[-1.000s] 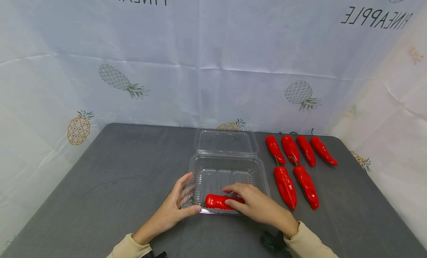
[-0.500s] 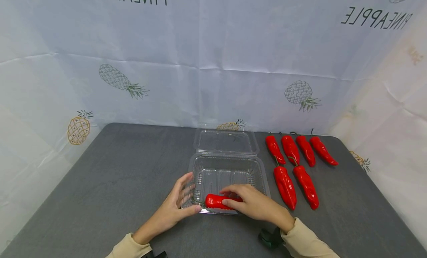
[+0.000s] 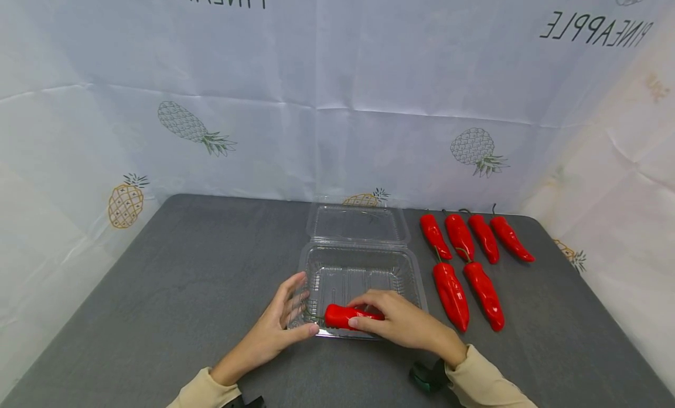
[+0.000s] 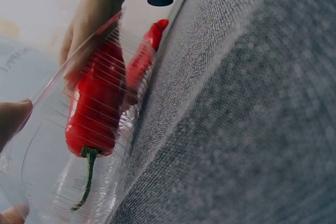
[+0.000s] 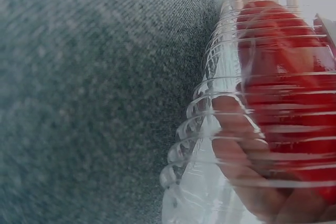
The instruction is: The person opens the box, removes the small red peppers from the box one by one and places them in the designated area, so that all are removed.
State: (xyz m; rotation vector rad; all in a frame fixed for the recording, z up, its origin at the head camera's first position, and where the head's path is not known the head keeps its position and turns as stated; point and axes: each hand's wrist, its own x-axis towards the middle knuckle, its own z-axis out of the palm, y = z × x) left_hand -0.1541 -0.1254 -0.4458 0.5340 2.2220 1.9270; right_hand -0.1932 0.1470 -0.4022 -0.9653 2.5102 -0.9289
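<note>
A clear plastic clamshell container (image 3: 364, 261) lies with its lid folded back toward the wall. Along its near side, inside, is a red pepper (image 3: 338, 316) with its green stem pointing left. My right hand (image 3: 403, 321) reaches over the near rim and grips the pepper between thumb and fingers; the pepper's right end is hidden beneath it. At the container's left wall rests my left hand (image 3: 278, 320), fingers spread along the outside and thumb at the near corner. Through the ribbed plastic, the left wrist view shows the pepper (image 4: 100, 98) and its stem.
Several red peppers (image 3: 452, 295) lie in two rows on the dark grey table (image 3: 221, 267), right of the container. A white cloth with pineapple prints (image 3: 274, 138) hangs behind the table. A dark green device (image 3: 428, 376) sits at my right wrist.
My right hand has shifted slightly left along the pepper. The pepper's stem end has risen and tilted a little. My left hand stays in place.
</note>
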